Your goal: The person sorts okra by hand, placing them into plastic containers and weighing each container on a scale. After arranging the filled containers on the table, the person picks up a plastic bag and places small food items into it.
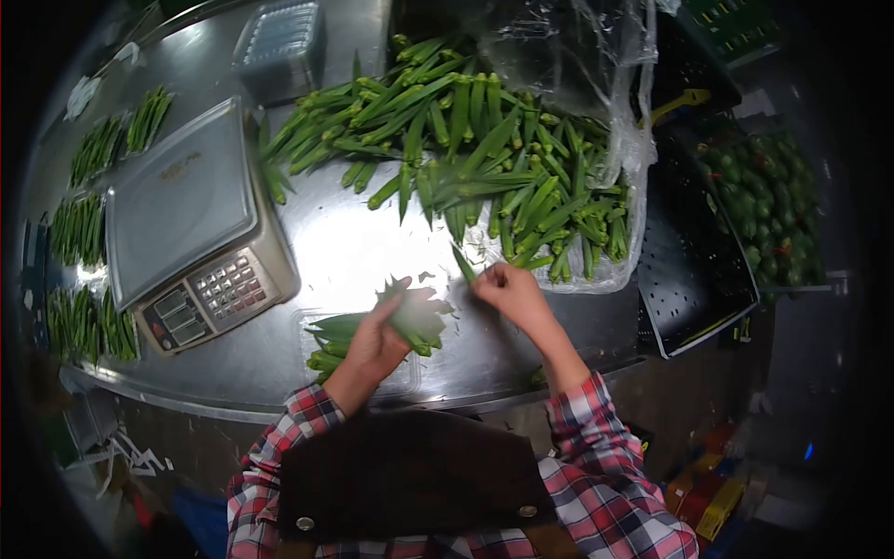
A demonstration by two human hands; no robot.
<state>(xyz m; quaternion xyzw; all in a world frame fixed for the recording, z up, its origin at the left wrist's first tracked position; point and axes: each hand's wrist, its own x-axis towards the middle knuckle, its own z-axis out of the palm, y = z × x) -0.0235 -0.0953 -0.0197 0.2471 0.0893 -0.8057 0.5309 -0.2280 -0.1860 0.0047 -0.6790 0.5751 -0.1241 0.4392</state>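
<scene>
My left hand is wrapped around a small bunch of okra, held low over the steel table. Beneath and beside it, more okra pods lie in a clear plastic tray. A single okra pod is pinched between the fingertips of my right hand, to the right of the bunch. Just beyond both hands spreads a big heap of loose okra, part of it resting on a clear plastic bag.
A weighing scale stands on the left. Past it lie several packs of okra. Stacked clear trays are at the back. A black perforated crate stands at the right, with a crate of green produce beyond it.
</scene>
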